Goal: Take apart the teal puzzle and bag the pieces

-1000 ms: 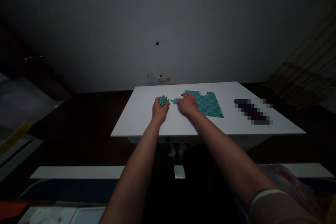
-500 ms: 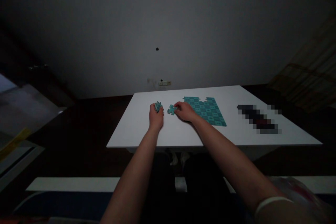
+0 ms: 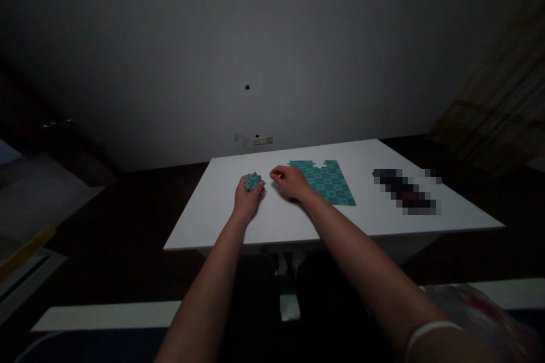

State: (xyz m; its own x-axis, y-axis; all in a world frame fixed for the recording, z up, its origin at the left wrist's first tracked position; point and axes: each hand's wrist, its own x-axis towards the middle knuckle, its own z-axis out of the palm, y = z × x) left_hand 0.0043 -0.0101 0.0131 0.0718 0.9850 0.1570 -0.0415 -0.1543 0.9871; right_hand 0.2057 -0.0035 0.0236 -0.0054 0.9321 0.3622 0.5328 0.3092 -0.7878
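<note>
My left hand [image 3: 247, 199] is closed around a small stack of teal jigsaw puzzle pieces [image 3: 252, 181], held above the left part of the white table. To its right is my right hand [image 3: 292, 182], fingers curled in towards the thumb, with no piece showing in them. Right beside and partly behind that hand lies a teal checkered jigsaw puzzle [image 3: 330, 184], flat on the table. A notched gap shows in its far edge, and knobs stick out at its far left corner. My right hand and forearm hide part of its left side.
The white table [image 3: 204, 218] stands before a grey wall with a socket strip [image 3: 262, 140]. A dark pixelated object [image 3: 406, 191] lies on the table's right part. A clear plastic bag [image 3: 468, 312] is at the lower right, near my right forearm.
The puzzle piece in my right fingers has gone from them, and a teal patterned face now tops the stack in my left hand. The whole view has shifted slightly.
</note>
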